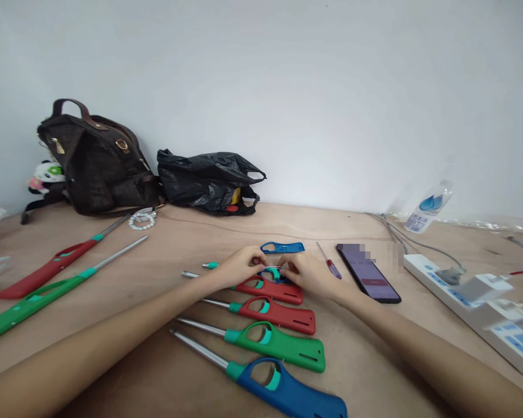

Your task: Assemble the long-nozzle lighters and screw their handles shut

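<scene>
An opened blue gas lighter (270, 275) with teal inner parts lies on the table between my hands. Above it runs a thin pale wire (273, 267), its ends at my fingertips. My left hand (244, 262) pinches at its left end, and my right hand (304, 268) is closed at the right end; the fingers partly hide both grips. Just beyond lies the loose blue half of a lighter casing (283, 248). Closer to me, in a row, are a red lighter (283, 292), another red lighter (292, 317), a green lighter (296, 348) and a blue lighter (305, 392).
Right of my hands lie a screwdriver (333, 269), a phone (370, 274) and a power strip (444, 307); a bottle (429, 208) leans behind. Long red (47, 270) and green lighters (39, 302) lie left. A backpack (100, 168) and black plastic bag (196, 180) stand against the wall.
</scene>
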A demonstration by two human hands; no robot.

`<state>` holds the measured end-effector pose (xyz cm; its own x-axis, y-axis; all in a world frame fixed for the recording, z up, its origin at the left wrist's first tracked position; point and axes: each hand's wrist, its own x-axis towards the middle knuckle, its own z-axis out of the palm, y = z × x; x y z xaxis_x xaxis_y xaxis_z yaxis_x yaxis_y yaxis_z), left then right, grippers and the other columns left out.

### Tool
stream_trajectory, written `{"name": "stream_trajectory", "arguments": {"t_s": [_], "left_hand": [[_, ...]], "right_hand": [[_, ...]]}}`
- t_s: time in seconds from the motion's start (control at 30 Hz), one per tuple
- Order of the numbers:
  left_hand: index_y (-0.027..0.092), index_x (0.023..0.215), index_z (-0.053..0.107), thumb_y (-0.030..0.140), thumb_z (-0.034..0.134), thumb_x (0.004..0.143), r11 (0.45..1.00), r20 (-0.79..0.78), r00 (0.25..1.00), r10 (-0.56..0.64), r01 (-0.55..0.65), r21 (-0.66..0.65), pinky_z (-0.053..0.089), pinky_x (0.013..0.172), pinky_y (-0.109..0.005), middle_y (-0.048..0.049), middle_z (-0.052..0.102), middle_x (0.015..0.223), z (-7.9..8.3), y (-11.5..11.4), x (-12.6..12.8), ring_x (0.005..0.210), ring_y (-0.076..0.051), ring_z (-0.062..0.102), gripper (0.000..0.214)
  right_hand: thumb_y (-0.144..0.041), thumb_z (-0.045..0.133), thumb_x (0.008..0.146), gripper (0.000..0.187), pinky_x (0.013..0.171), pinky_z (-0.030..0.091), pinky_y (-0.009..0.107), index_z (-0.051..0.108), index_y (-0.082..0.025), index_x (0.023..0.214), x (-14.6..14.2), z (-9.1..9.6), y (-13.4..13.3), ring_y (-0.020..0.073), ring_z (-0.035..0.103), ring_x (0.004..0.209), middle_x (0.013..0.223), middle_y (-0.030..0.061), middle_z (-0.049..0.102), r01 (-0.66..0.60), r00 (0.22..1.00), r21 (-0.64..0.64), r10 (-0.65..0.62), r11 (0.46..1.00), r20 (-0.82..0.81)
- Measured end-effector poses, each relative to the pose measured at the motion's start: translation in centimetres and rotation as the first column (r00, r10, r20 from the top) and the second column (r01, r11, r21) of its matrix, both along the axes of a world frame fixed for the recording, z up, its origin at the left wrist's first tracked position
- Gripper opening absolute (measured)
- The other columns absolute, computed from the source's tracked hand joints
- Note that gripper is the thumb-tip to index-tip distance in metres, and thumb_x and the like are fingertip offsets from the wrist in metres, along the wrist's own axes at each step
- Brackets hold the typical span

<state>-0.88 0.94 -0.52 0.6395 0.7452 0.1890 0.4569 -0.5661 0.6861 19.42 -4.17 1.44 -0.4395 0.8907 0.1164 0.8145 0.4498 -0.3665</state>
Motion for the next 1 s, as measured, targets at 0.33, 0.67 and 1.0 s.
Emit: {"name": "stream_trajectory", "arguments": {"t_s": [0.33,0.67,1.0], "left_hand": [[0.016,0.077,0.068,0.002,0.055,0.078,0.980,-0.022,0.998,-0.051,0.055,0.192,0.044,0.072,-0.023,-0.0018,0.062,0.082,0.24,-0.42,-0.13,0.078,-0.015,0.059,0.018],[0.015,0.076,0.064,-0.002,0.057,0.074,0.967,-0.041,0.998,-0.040,0.049,0.250,0.043,0.071,-0.022,-0.0007,0.065,0.078,0.24,-0.49,-0.09,0.075,-0.015,0.059,0.019],[0.016,0.076,0.064,0.003,0.057,0.079,0.950,-0.086,0.995,-0.049,0.073,0.304,0.043,0.075,-0.025,-0.0019,0.062,0.081,0.41,-0.74,-0.27,0.082,-0.017,0.058,0.016]], "right_hand": [[-0.016,0.052,0.088,0.015,0.068,0.038,0.025,0.063,-0.018,0.098,0.21,-0.42,-0.32,0.0169,0.059,0.077,0.087,0.0053,0.067,-0.048,0.998,0.086,0.050,0.995,-0.024],[-0.014,0.050,0.089,0.019,0.070,0.039,0.025,0.067,-0.019,0.096,-0.02,-0.37,-0.38,0.0177,0.062,0.080,0.089,0.0054,0.070,-0.058,0.998,0.110,0.056,0.992,0.023],[-0.015,0.049,0.091,0.015,0.062,0.034,0.024,0.062,-0.017,0.097,-0.17,-0.27,-0.94,0.0164,0.060,0.072,0.084,0.0064,0.069,-0.035,0.993,0.146,0.019,0.989,0.113]]}}
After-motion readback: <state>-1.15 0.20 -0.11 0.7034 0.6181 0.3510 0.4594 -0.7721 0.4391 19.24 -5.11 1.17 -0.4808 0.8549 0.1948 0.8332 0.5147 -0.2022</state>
